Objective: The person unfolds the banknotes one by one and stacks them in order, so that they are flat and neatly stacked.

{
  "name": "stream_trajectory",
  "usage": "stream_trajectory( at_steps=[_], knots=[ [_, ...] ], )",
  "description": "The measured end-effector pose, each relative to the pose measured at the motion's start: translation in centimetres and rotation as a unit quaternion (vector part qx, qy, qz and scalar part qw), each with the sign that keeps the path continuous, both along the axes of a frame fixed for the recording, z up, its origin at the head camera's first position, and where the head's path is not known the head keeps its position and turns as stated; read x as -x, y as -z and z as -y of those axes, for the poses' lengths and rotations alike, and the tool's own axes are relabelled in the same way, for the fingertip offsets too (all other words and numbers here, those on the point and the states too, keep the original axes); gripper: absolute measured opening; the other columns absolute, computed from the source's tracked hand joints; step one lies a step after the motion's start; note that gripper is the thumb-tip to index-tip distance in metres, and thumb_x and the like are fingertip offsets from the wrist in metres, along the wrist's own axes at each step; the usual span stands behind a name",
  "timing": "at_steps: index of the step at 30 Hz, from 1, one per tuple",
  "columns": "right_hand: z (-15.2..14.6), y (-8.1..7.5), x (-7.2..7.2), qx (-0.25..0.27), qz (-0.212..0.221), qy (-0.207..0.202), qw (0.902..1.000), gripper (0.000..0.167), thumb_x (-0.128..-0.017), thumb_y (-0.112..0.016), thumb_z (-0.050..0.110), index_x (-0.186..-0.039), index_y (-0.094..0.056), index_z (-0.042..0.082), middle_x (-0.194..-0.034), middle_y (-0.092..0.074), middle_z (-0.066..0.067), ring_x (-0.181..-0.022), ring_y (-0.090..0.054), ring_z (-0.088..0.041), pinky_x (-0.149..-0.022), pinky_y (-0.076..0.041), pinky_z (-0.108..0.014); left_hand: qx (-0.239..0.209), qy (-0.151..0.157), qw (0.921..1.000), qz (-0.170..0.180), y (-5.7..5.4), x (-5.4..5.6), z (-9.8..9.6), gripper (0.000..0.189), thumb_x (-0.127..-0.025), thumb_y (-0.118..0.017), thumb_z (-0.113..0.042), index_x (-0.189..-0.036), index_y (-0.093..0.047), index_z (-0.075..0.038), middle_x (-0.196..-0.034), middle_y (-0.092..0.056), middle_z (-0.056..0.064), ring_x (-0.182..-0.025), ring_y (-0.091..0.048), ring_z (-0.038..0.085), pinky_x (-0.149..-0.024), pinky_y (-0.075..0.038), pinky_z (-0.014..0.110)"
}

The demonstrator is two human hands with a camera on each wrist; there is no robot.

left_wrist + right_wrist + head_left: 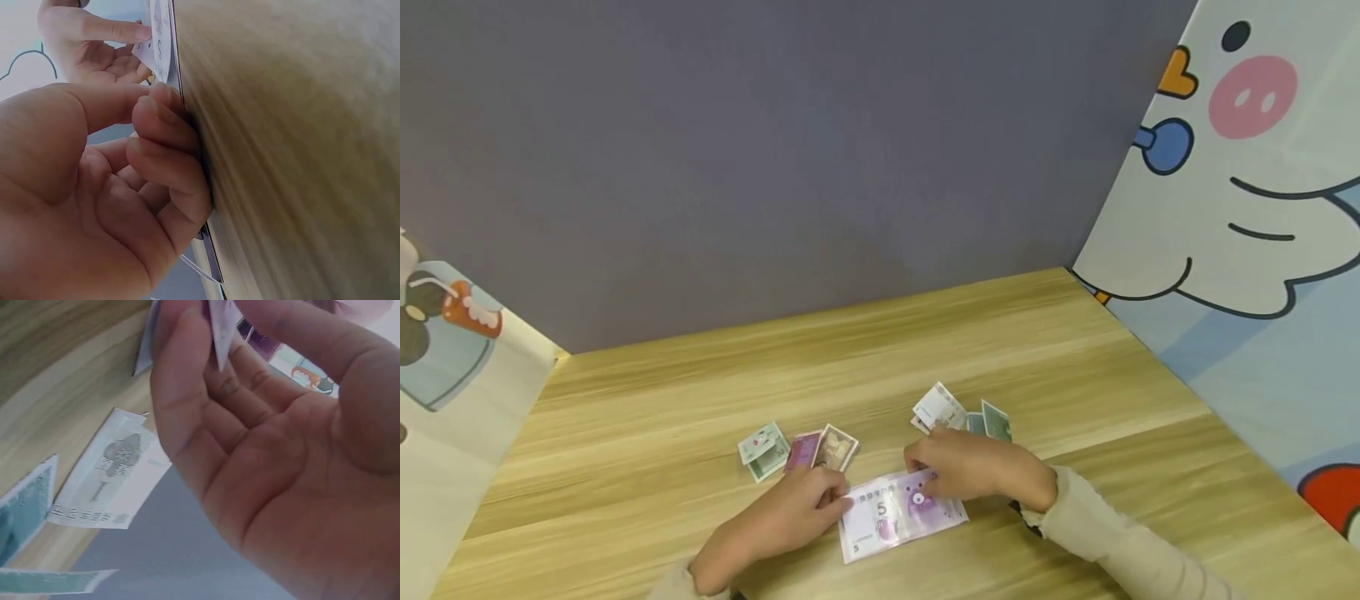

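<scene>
A purple-and-white play banknote (868,533) marked 5 lies on the table in front of the person, with crease lines across it. My left hand (793,512) pinches its left end between thumb and forefinger, the other fingers curled against the tabletop in the left wrist view. At the upper right part of the note is my right hand (973,467). The right wrist view has the note's edge (222,337) between the right thumb and forefinger, raised slightly in a fold.
Beyond the left hand lie folded notes: a green one (763,450), a purple one (802,452) and a brown one (838,447). Behind the right hand are a folded grey-white note (938,406) and a green note (997,422). A grey panel (775,167) stands at the table's back.
</scene>
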State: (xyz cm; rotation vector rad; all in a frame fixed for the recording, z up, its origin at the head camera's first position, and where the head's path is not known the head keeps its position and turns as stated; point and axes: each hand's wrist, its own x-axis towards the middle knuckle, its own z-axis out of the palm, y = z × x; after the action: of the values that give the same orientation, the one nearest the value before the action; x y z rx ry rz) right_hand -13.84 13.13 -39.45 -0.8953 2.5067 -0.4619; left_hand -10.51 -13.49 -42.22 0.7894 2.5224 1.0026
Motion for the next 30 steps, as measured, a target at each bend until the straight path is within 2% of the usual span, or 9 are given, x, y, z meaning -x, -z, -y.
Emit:
stream_trajectory(
  at_steps=[6,11,15,22,27,30],
  knots=[
    [0.3,-0.1,-0.4,-0.014,-0.069,-0.015,0.9974,0.014,-0.087,-0.077,0.019,-0.087,-0.062,0.017,-0.072,-0.051,0.012,-0.063,-0.046,-0.004,-0.056,-0.043,-0.021,0.003,0.004,0.9998,-0.017,0.1,-0.1,-0.1,0.021,-0.095,-0.065,-0.014,-0.075,-0.058,-0.018,-0.06,-0.046,-0.012,-0.051,-0.04,-0.002,-0.045,-0.037,0.018],
    [0.2,-0.3,-0.8,-0.013,-0.109,-0.007,0.9939,0.015,-0.083,-0.078,0.012,-0.088,-0.064,0.01,-0.067,-0.047,0.009,-0.056,-0.042,-0.005,-0.048,-0.039,-0.02,0.018,0.005,0.9985,-0.051,0.1,-0.4,-0.3,0.015,-0.093,-0.067,-0.012,-0.082,-0.057,-0.018,-0.063,-0.049,-0.014,-0.052,-0.041,-0.003,-0.047,-0.04,0.017],
    [0.2,-0.4,-1.0,-0.02,-0.126,0.0,0.9918,0.016,-0.081,-0.079,0.012,-0.09,-0.065,0.009,-0.07,-0.047,0.008,-0.059,-0.043,-0.007,-0.05,-0.04,-0.021,0.028,-0.002,0.9974,-0.067,0.1,-0.7,-0.6,0.014,-0.092,-0.068,-0.012,-0.083,-0.057,-0.017,-0.064,-0.049,-0.015,-0.053,-0.041,-0.004,-0.047,-0.041,0.018],
    [0.2,-0.4,-1.2,-0.042,-0.141,0.006,0.9891,0.022,-0.08,-0.081,0.017,-0.094,-0.066,0.009,-0.079,-0.053,0.005,-0.07,-0.05,-0.01,-0.059,-0.045,-0.024,0.028,-0.007,0.9977,-0.062,0.0,-0.8,-0.6,0.011,-0.092,-0.068,-0.013,-0.085,-0.06,-0.016,-0.065,-0.05,-0.015,-0.052,-0.042,-0.004,-0.046,-0.041,0.017],
    [0.2,-0.4,-1.2,-0.042,-0.146,0.011,0.9884,0.024,-0.079,-0.082,0.018,-0.095,-0.066,0.009,-0.078,-0.054,0.005,-0.07,-0.05,-0.01,-0.059,-0.045,-0.024,0.035,-0.01,0.9969,-0.069,0.0,-0.8,-0.7,0.016,-0.092,-0.069,-0.013,-0.081,-0.056,-0.017,-0.064,-0.048,-0.014,-0.051,-0.039,-0.004,-0.045,-0.039,0.017],
    [0.1,-0.4,-1.3,-0.043,-0.146,0.013,0.9882,0.024,-0.08,-0.081,0.019,-0.096,-0.066,0.009,-0.079,-0.053,0.005,-0.07,-0.049,-0.01,-0.059,-0.045,-0.024,0.044,-0.017,0.9962,-0.074,-0.1,-0.9,-0.7,0.014,-0.091,-0.069,-0.014,-0.085,-0.057,-0.016,-0.062,-0.046,-0.014,-0.049,-0.039,-0.003,-0.043,-0.038,0.017]
  ],
)
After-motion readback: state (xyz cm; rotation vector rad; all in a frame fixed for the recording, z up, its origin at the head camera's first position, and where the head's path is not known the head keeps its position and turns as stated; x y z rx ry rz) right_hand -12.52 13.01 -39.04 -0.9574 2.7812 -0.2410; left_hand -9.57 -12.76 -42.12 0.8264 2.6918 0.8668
